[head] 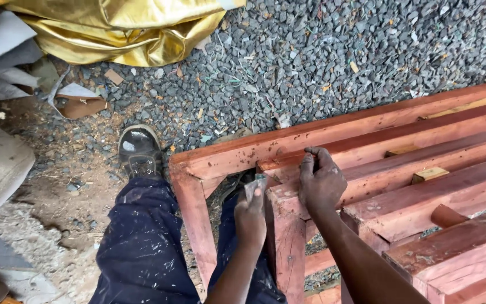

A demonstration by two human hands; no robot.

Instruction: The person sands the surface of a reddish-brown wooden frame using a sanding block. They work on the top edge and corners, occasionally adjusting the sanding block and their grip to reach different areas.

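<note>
across the right half of the view, a big reddish-brown wooden frame [367,152] of stacked beams lies on grey gravel [322,62], its near corner pointing toward the person's legs. its surfaces are speckled with small dark spots, and pale wooden blocks sit between some of the beams. at the top left, a crumpled gold foil sheet [125,28] rests on the gravel, with grey fabric just beside it at the left edge. below that, the person's dark blue, paint-flecked trouser leg [142,242] runs down to a scuffed dark shoe [140,151] planted on the dirt near the frame's corner post.

the right hand [322,183] rests on top of an inner beam, fingers curled and pressed down against the wood, holding nothing that can be seen. the left hand [250,217] is just beside it, at the end of that same beam, fingers closed around a small grey piece of sandpaper [254,184] held against the beam's end. the two hands are near each other but apart.
</note>
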